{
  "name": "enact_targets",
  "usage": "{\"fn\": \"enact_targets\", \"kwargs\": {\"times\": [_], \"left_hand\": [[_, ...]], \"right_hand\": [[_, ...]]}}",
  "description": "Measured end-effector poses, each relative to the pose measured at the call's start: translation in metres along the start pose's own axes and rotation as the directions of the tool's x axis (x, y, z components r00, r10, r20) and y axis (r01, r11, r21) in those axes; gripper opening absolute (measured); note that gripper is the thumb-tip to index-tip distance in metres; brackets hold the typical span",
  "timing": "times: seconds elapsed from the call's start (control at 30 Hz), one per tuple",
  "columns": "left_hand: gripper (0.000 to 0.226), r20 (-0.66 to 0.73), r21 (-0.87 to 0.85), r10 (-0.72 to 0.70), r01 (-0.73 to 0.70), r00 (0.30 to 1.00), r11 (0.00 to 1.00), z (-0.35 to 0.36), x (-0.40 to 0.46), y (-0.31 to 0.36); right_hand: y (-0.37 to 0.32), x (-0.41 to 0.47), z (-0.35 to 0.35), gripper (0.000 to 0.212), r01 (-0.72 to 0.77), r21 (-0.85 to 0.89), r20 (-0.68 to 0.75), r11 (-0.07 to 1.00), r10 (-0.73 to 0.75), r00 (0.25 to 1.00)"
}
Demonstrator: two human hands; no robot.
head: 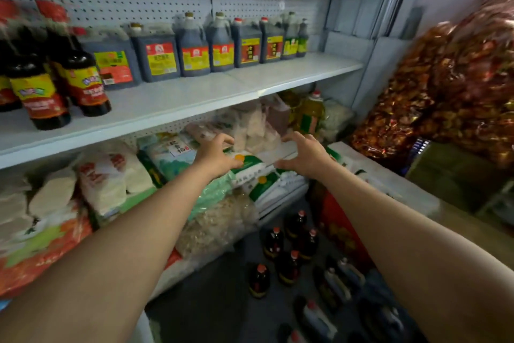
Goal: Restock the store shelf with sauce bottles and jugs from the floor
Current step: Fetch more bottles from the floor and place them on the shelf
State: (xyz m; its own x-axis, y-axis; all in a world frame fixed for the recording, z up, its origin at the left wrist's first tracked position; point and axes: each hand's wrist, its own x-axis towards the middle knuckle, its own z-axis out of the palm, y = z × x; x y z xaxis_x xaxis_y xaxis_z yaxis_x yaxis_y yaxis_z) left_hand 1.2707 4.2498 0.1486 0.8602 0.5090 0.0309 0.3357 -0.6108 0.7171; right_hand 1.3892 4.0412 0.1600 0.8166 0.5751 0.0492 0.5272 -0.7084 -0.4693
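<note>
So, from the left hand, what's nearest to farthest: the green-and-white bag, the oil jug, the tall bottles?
1. Green-and-white bag, right beside the left hand.
2. Oil jug, lower shelf, up to its right.
3. Tall bottles, upper shelf, far left.

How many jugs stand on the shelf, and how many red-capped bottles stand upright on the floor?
Jugs on the shelf: 8
Red-capped bottles upright on the floor: 5
Total: 13
</note>
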Motion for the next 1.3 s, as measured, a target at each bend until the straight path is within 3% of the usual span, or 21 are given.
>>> {"fn": "enact_targets", "kwargs": {"times": [0.33, 0.5, 0.77, 1.03, 1.17, 1.3], "left_hand": [[0.059, 0.197, 0.07, -0.006, -0.008, 0.98, 0.998, 0.084, 0.102, -0.026], [0.06, 0.322, 0.103, -0.051, 0.018, 0.946, 0.994, 0.14, 0.152, -0.07], [0.052, 0.471, 0.131, -0.18, 0.133, 0.863, 0.982, 0.258, 0.159, -0.191], [0.07, 0.593, 0.102, -0.283, 0.278, 0.754, 0.955, 0.404, 0.132, -0.351], [0.081, 0.653, 0.104, -0.238, 0.226, 0.719, 0.969, 0.48, 0.132, -0.424], [0.099, 0.719, 0.098, -0.172, 0.147, 0.673, 0.984, 0.553, 0.142, -0.494]], "right_hand": [[0.081, 0.057, 0.053, 0.078, -0.186, 0.026, 0.094, 0.982, 0.183, 0.979], [0.127, 0.088, 0.116, 0.074, -0.295, 0.078, 0.125, 0.952, 0.284, 0.951], [0.221, 0.071, 0.28, 0.074, -0.495, 0.15, 0.315, 0.856, 0.433, 0.845], [0.313, 0.047, 0.492, 0.079, -0.625, 0.16, 0.476, 0.764, 0.495, 0.727], [0.363, 0.036, 0.596, 0.086, -0.633, 0.203, 0.495, 0.747, 0.48, 0.725], [0.403, 0.03, 0.674, 0.094, -0.586, 0.317, 0.458, 0.746, 0.421, 0.783]]}}
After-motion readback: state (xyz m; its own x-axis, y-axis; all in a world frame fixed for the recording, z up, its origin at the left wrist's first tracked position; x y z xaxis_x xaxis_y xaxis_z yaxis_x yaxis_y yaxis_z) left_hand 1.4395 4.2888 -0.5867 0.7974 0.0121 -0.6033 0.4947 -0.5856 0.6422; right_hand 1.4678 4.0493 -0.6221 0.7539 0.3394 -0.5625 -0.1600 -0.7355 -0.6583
